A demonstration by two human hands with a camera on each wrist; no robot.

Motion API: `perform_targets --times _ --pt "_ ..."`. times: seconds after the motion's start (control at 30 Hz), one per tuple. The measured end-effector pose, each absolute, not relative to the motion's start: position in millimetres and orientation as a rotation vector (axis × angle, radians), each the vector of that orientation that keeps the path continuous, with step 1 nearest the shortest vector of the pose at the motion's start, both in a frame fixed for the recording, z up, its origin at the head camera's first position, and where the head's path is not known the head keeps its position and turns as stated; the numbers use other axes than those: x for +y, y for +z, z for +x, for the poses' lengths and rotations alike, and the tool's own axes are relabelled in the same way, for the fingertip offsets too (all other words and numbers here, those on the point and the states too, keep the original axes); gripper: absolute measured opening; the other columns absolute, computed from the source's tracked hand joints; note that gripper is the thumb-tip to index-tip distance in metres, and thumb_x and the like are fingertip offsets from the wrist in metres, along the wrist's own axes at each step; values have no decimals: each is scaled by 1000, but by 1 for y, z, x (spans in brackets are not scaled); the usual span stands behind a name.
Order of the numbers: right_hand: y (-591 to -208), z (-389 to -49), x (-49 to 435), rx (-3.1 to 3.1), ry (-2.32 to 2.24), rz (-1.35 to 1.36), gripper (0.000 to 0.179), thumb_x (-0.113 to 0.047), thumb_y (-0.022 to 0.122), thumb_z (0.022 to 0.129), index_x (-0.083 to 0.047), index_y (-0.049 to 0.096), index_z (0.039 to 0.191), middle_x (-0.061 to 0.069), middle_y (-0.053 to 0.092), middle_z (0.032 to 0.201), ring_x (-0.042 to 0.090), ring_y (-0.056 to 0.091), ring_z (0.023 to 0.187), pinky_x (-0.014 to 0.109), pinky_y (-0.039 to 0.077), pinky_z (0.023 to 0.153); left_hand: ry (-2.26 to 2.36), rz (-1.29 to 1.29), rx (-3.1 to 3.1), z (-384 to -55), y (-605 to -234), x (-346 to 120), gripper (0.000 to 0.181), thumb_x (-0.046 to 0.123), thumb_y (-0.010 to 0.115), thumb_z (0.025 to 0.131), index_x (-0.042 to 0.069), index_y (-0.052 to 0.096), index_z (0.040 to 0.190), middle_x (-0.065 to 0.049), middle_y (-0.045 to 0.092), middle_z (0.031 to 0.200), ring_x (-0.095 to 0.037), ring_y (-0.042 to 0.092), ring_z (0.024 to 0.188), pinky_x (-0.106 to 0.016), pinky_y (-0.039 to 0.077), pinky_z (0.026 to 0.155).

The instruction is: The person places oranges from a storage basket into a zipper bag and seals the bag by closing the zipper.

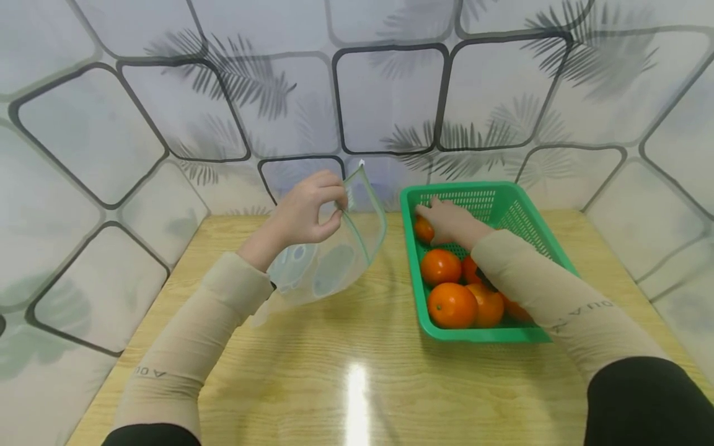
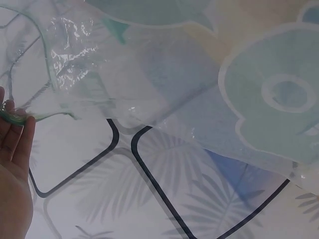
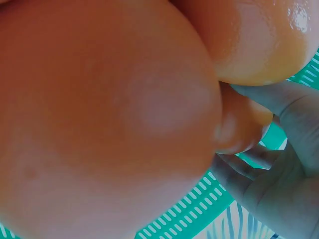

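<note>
My left hand (image 1: 312,207) pinches the green-edged rim of a clear zip bag (image 1: 357,238), whose mouth gapes toward the basket. Pale green and blue printed shapes show on the bag (image 2: 269,89) in the left wrist view, where the left fingers (image 2: 22,144) hold its rim. Inside the green basket (image 1: 413,272), at its far left corner, my right hand (image 1: 449,223) grips an orange (image 1: 424,230). From the right wrist, the thumb and fingers of that hand (image 3: 279,159) lie around the held orange (image 3: 244,124), partly hidden by nearer fruit.
Several more oranges (image 1: 453,305) lie in the near part of the basket, some under the right forearm. The wooden table (image 1: 312,378) carries bag and basket. A patterned backdrop (image 1: 390,99) stands behind and at both sides.
</note>
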State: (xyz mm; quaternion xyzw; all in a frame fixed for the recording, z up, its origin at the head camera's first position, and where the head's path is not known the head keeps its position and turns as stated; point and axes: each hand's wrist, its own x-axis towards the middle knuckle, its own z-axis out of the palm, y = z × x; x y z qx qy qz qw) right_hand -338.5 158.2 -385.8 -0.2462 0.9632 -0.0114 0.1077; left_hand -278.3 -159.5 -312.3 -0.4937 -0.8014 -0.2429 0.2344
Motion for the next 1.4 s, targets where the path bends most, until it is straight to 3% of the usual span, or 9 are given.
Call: perform_targets --times 0.3,0.63,1.03,1.4 --pt "-386 -336 155 2848 62 -763 75 -13 83 86 -2 50 152 40 39 158 60 47 140 67 52 106 -666 -1364 -2167 -280 -312 -159 6 4 61 84 5 66 83 -10 64 86 -29 56 87 -44 48 84" --pt "-380 -335 157 2826 93 -801 75 -17 83 89 -5 48 154 38 38 160 60 40 147 67 44 114 -643 -1366 -2190 -279 -316 -158 6 3 61 86 5 67 85 -11 65 88 -31 58 89 -46 49 86" --pt "-353 -319 162 2893 76 -911 66 -16 88 84 -10 56 141 28 56 137 47 59 123 58 59 92 -647 -1374 -2186 -279 -314 -155 9 2 60 88 6 67 85 -10 63 88 -29 56 88 -45 48 84" --pt "-318 -300 166 2948 114 -1059 68 -18 90 83 -11 56 141 23 54 124 37 60 107 49 60 81 -640 -1379 -2194 -280 -307 -154 8 2 61 89 6 67 86 -10 64 90 -29 56 88 -44 48 84"
